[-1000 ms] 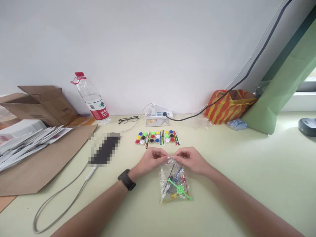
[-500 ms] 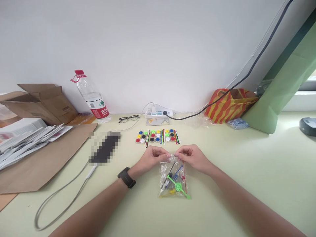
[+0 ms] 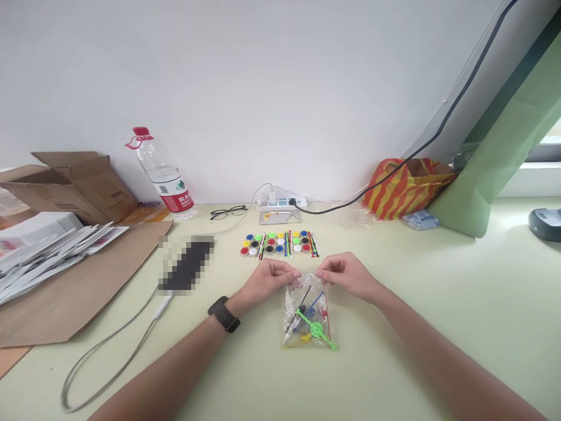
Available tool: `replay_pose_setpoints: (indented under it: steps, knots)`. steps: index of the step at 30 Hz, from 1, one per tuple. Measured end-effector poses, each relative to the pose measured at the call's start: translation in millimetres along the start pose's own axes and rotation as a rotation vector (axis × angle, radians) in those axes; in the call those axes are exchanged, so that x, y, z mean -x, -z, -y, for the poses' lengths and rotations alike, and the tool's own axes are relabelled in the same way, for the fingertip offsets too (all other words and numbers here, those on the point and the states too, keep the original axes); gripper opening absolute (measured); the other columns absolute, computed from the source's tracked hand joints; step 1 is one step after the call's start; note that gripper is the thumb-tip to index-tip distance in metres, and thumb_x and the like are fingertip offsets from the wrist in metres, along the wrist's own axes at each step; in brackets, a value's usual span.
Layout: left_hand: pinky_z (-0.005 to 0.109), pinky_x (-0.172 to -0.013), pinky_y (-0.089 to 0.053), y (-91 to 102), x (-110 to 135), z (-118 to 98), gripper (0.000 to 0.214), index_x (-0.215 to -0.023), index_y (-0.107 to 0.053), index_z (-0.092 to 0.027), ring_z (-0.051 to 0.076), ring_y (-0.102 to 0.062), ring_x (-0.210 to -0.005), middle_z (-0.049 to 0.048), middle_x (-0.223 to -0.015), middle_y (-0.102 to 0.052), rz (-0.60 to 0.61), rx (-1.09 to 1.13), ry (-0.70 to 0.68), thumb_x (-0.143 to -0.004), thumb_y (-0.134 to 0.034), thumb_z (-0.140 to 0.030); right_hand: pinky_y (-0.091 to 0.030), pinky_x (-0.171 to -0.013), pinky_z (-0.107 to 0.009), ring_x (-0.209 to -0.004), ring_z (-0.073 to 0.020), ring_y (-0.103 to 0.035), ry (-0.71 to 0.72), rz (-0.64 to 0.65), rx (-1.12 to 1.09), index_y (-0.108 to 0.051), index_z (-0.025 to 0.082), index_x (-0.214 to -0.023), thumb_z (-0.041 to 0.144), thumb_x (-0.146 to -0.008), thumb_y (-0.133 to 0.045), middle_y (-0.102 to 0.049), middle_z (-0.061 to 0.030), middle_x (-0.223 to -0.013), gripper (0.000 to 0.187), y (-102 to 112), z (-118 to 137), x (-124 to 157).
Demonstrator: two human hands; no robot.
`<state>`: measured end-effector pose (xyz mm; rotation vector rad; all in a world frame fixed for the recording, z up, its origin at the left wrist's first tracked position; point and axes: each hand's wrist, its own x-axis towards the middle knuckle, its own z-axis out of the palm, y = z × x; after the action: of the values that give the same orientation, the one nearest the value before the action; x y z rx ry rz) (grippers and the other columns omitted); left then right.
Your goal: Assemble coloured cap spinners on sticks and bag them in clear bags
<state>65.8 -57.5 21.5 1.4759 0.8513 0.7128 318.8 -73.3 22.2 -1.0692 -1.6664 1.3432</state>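
Note:
A clear plastic bag [image 3: 291, 301] is stretched between my hands above the pale green table. My left hand [image 3: 272, 279], with a black watch [image 3: 224, 314] on its wrist, pinches the bag's upper left corner. The upper right corner is pinched by my right hand [image 3: 346, 276]. Through the film I see a bright green plastic piece [image 3: 316, 330] with a round hub and long arms, plus blue, yellow, red, black and white pieces. Beyond the bag, several coloured discs [image 3: 279, 248] lie in rows with bundles of thin coloured sticks [image 3: 288, 243] between them.
A power strip [image 3: 283, 202], glasses [image 3: 228, 212] and a water bottle [image 3: 169, 181] stand or lie along the wall. Cardboard [image 3: 79, 286] with papers is at left, near a blurred dark device [image 3: 188, 263] and its cable. A striped bag [image 3: 405, 187] sits back right.
My right hand has shifted slightly right and up, away from my left hand. The bag's top edge is now spread wider between them.

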Motion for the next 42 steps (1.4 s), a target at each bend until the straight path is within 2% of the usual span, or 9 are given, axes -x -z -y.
replay_pose_setpoints:
  steps: [7,12,18,23,26,32,38,42]
  knots:
    - [0.026,-0.07,-0.056,0.8,-0.4,-0.7,0.029,-0.083,-0.081,-0.013,0.018,-0.074,-0.071,0.0112,-0.081,-0.081,-0.062,0.0,-0.029,-0.08,-0.084,-0.041,-0.041,-0.055,-0.026,-0.059,-0.0131,-0.054,-0.034,0.033,0.038,-0.076,0.015,-0.072,0.052,-0.077,-0.082,-0.068,-0.0035,-0.064,0.038,12.7,5.3,1.9]
    - [0.028,-0.072,-0.057,2.5,-0.3,-0.2,0.031,-0.089,-0.082,-0.012,0.019,-0.074,-0.075,0.0124,-0.086,-0.081,-0.034,-0.012,-0.024,-0.083,-0.081,-0.042,-0.041,-0.057,-0.026,-0.06,-0.0132,-0.055,-0.04,0.042,0.038,-0.074,0.015,-0.071,0.051,-0.076,-0.083,-0.068,-0.0031,-0.065,0.038,21.9,6.1,2.6]
    - [0.027,-0.072,-0.056,1.5,0.1,1.7,0.033,-0.088,-0.08,-0.011,0.019,-0.074,-0.076,0.0118,-0.084,-0.08,-0.037,0.001,-0.037,-0.084,-0.08,-0.044,-0.048,-0.068,-0.029,-0.074,-0.0158,-0.06,0.002,0.056,-0.084,-0.075,0.016,-0.088,0.05,-0.077,-0.084,-0.07,-0.0039,-0.081,0.037,3.6,3.8,0.8]
    - [0.027,-0.072,-0.056,-1.0,2.4,-2.1,0.031,-0.093,-0.078,-0.013,0.02,-0.074,-0.079,0.0103,-0.086,-0.079,-0.041,0.009,-0.082,-0.084,-0.081,-0.042,-0.045,-0.062,-0.028,-0.065,-0.0138,-0.057,0.01,-0.003,-0.112,-0.075,0.016,-0.083,0.05,-0.078,-0.082,-0.067,-0.0017,-0.071,0.035,-9.3,-4.5,-0.9]
    - [0.027,-0.071,-0.057,-1.9,2.3,-1.5,0.031,-0.096,-0.078,-0.014,0.02,-0.074,-0.079,0.0091,-0.084,-0.079,-0.037,0.035,-0.077,-0.079,-0.085,-0.038,-0.045,-0.062,-0.028,-0.065,-0.0141,-0.057,0.015,-0.052,-0.119,-0.077,0.017,-0.085,0.049,-0.078,-0.083,-0.068,-0.0018,-0.072,0.033,-12.3,-8.9,-1.9]
    - [0.027,-0.073,-0.059,-1.0,0.1,2.3,0.025,-0.095,-0.08,-0.014,0.019,-0.075,-0.079,0.0085,-0.085,-0.079,-0.129,0.122,-0.078,-0.079,-0.085,-0.033,-0.045,-0.062,-0.029,-0.064,-0.0139,-0.054,0.014,-0.145,-0.187,-0.083,0.017,-0.095,0.043,-0.076,-0.082,-0.068,-0.0032,-0.073,0.031,-16.8,-7.9,-1.8]
    - [0.03,-0.077,-0.059,1.3,0.5,2.7,0.017,-0.092,-0.081,-0.014,0.021,-0.075,-0.08,0.0103,-0.085,-0.08,-0.169,0.149,-0.078,-0.081,-0.081,-0.027,-0.046,-0.062,-0.031,-0.065,-0.0146,-0.054,0.073,-0.149,-0.184,-0.085,0.02,-0.091,0.037,-0.079,-0.077,-0.069,-0.0046,-0.075,0.022,-17.7,-2.1,0.6]
    - [0.031,-0.076,-0.059,1.1,0.8,0.3,0.02,-0.088,-0.082,-0.013,0.021,-0.074,-0.078,0.0111,-0.084,-0.08,-0.149,0.132,-0.086,-0.082,-0.081,-0.032,-0.047,-0.062,-0.031,-0.067,-0.016,-0.056,0.131,-0.125,-0.149,-0.085,0.021,-0.09,0.037,-0.083,-0.072,-0.07,-0.0061,-0.078,0.022,-16.9,-2.9,1.5]
